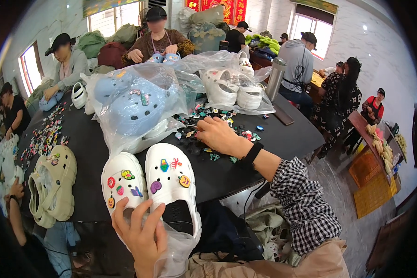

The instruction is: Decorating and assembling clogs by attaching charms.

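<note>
My left hand [143,238] grips a pair of white clogs [168,156] by their openings, fingers spread over the inner edges, while my right hand [220,136], fingers curled downward, dips into a pile of charms [206,112]; whether it pinches one, I cannot tell. At far left, a co-worker in a gray top [72,65] handles a blue clog [52,101] beside a scatter of loose charms [42,137]. Nearer me, pale green clogs [64,176] stand at the edge of the black table [213,180]. Next comes a clear bag [114,139] around blue clogs [132,109]. The white clogs sit side by side just in front of it, toes away from me, both dotted with bright charms, clear plastic [176,250] by my left wrist. Across the table, a person in a patterned top [183,45] works on another blue pair [171,58]. To the right are bagged white clogs [220,95], a steel flask [275,79] and a dark, flat object [283,115], beyond my checked sleeve [306,206] and black wristband [253,154].
</note>
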A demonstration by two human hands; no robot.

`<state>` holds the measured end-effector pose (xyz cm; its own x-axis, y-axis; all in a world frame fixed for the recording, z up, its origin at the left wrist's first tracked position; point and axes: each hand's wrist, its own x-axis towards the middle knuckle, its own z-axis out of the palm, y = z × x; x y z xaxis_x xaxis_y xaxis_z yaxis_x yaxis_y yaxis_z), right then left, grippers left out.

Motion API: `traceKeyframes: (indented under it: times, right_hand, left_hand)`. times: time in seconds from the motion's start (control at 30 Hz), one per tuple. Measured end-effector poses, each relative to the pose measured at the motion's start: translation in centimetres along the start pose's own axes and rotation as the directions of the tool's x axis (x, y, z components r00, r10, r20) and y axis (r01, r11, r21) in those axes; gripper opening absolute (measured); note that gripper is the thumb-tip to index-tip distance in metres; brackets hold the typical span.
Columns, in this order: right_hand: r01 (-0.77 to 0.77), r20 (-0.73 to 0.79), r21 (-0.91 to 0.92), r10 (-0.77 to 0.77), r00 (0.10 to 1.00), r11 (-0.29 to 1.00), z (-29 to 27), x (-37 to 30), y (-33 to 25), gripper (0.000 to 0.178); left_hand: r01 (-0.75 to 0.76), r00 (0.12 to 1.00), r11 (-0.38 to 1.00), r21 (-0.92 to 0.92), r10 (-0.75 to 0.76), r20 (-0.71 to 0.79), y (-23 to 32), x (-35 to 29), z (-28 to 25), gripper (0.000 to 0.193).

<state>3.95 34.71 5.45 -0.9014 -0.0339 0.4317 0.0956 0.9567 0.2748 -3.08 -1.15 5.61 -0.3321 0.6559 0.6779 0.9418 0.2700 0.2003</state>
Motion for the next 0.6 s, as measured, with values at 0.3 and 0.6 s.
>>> traceKeyframes:
  times: [0.3, 0.6]
  right_hand:
    - [-0.444, 0.056, 0.653, 0.545, 0.837, 0.614, -3.1, -0.1, -1.1, 0.009]
    - [-0.055, -0.161, 0.803, 0.305, 0.939, 0.594, -9.4, 0.9, -12.1, 0.014]
  left_hand:
    - [0.021, 0.999, 0.999, -0.033, -0.022, -0.035, 0.2, -0.6, 0.3, 0.033]
    - [0.012, 0.999, 1.000, -0.007, -0.012, -0.036, 0.5, -0.8, 0.4, 0.033]
